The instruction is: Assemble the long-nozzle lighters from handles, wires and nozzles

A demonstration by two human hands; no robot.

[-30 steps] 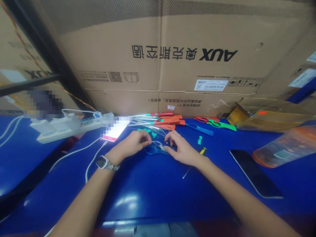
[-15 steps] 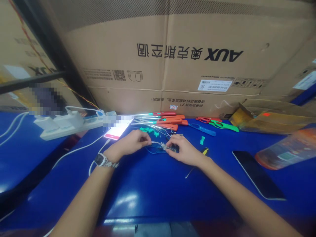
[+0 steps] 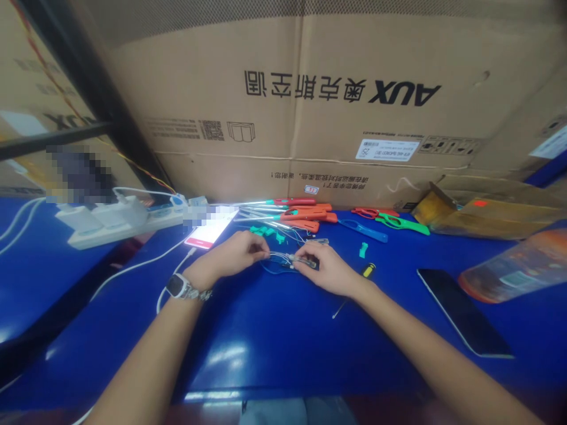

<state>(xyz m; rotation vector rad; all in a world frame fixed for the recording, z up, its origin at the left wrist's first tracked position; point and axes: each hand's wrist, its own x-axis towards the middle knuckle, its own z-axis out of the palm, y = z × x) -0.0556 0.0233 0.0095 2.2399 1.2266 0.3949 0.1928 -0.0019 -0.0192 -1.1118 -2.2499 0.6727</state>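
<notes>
My left hand [image 3: 243, 254] is closed, thumb and forefinger pinching the ends of thin whitish wires [image 3: 279, 255]. Opposite it, my right hand [image 3: 326, 268] pinches a small slim clear part [image 3: 306, 261] joined to those wires; its exact kind is too small to tell. The wires stretch between both hands just above the blue table [image 3: 248, 336]. A blue see-through plastic piece [image 3: 277, 272] lies beneath them. Small green plastic pieces [image 3: 267, 232] are behind my hands. Beyond lie several long-necked lighters [image 3: 305, 216] with orange or red handles and metal tubes.
A yellow-handled screwdriver [image 3: 368, 270] lies beside my right wrist. Further right are a dark phone [image 3: 460, 313], a plastic bottle [image 3: 518, 268] and an open carton [image 3: 465, 206]. A lit phone [image 3: 208, 233] and power strip [image 3: 133, 227] stand left; cardboard [image 3: 283, 118] walls the back.
Between my hands, the bunched whitish wires now look straighter. The slim clear part shows more plainly in my right fingers. Both hands have hardly moved.
</notes>
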